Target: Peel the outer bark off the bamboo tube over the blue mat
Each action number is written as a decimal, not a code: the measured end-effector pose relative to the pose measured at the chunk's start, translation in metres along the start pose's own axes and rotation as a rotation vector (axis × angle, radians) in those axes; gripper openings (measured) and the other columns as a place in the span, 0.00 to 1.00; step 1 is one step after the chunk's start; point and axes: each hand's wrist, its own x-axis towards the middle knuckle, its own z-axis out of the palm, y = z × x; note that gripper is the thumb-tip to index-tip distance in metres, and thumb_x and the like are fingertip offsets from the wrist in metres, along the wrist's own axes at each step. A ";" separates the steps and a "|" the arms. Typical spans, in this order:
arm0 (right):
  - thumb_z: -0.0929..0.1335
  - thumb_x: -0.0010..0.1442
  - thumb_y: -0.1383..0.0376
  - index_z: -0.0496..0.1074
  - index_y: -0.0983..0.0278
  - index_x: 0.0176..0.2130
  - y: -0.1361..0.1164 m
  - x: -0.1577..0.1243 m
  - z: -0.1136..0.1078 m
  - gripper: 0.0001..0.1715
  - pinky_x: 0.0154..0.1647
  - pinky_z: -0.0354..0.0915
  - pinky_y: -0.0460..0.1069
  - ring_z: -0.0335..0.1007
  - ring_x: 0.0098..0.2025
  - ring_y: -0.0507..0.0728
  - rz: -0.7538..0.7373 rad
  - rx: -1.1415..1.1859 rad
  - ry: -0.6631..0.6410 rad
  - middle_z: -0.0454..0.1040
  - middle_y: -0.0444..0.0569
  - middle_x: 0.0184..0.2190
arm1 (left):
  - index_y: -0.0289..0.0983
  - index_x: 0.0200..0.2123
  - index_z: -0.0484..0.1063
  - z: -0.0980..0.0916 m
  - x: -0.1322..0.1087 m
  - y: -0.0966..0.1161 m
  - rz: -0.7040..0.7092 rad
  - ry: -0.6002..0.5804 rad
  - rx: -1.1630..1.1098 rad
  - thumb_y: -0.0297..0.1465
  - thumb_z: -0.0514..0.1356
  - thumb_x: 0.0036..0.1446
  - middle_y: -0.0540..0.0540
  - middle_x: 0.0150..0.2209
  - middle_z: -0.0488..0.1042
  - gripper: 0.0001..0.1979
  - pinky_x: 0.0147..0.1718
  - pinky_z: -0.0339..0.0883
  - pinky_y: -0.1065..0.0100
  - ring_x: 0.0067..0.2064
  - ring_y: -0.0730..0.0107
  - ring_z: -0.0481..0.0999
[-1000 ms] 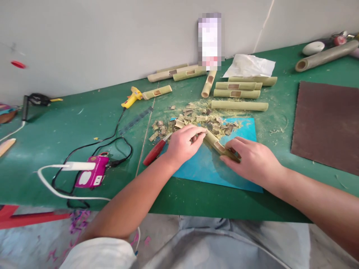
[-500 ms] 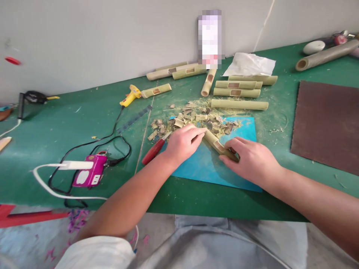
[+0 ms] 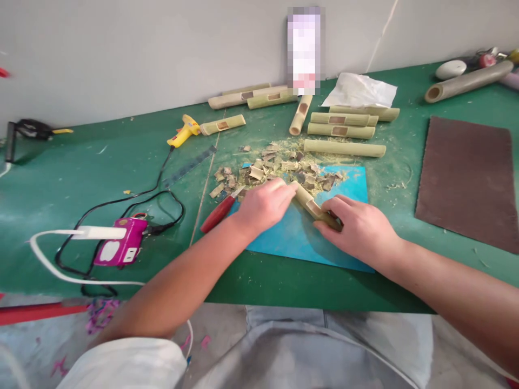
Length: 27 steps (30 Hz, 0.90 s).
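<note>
A short bamboo tube (image 3: 305, 198) with a rectangular opening cut in its side lies slantwise over a blue mat (image 3: 279, 246). My right hand (image 3: 359, 226) grips its near end, thumb on one side and fingers curled over the other. At the far end, the closed fingers of my left hand (image 3: 263, 206) hold the tube's tip; the fingertips are partly hidden. A red-handled knife (image 3: 219, 214) rests just left of my left hand, its blade tip among bamboo chips (image 3: 256, 173) and shavings heaped beyond both hands.
Several cut bamboo tubes (image 3: 344, 147) lie behind the chips on the green table (image 3: 133, 156). To the left are a yellow glue gun (image 3: 184, 131), a magenta power adapter (image 3: 121, 241) and cables. A brown sheet (image 3: 466, 181) lies at right; a phone (image 3: 305, 51) leans on the wall.
The view has shifted slightly, so most things sit a little further left and up. Both hands keep the same hold on the bamboo tube.
</note>
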 end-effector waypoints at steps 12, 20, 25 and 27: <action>0.66 0.57 0.57 0.67 0.63 0.32 0.001 0.000 0.001 0.11 0.25 0.49 0.47 0.61 0.26 0.51 -0.009 0.003 0.008 0.71 0.44 0.28 | 0.35 0.48 0.75 0.003 0.002 -0.004 0.006 -0.048 -0.180 0.32 0.53 0.66 0.45 0.33 0.76 0.13 0.32 0.69 0.72 0.33 0.72 0.76; 0.66 0.57 0.57 0.69 0.63 0.34 0.001 0.001 0.001 0.11 0.25 0.50 0.47 0.63 0.26 0.51 -0.007 0.008 0.012 0.72 0.45 0.29 | 0.36 0.42 0.77 -0.004 0.008 -0.006 -0.171 0.020 -0.428 0.28 0.57 0.62 0.45 0.36 0.79 0.09 0.37 0.71 0.71 0.35 0.71 0.78; 0.66 0.57 0.56 0.69 0.62 0.34 0.002 0.002 0.001 0.11 0.25 0.49 0.47 0.62 0.26 0.51 -0.004 0.002 0.015 0.71 0.44 0.28 | 0.34 0.37 0.76 -0.010 0.011 0.003 -0.521 -0.013 -0.858 0.28 0.58 0.59 0.49 0.27 0.75 0.07 0.28 0.68 0.73 0.27 0.75 0.72; 0.66 0.57 0.56 0.69 0.62 0.34 0.002 0.001 0.002 0.12 0.25 0.49 0.47 0.62 0.26 0.51 -0.008 0.001 0.014 0.71 0.44 0.28 | 0.35 0.34 0.76 -0.010 0.012 0.002 -0.528 -0.014 -0.898 0.30 0.59 0.59 0.48 0.31 0.75 0.07 0.30 0.68 0.71 0.30 0.73 0.72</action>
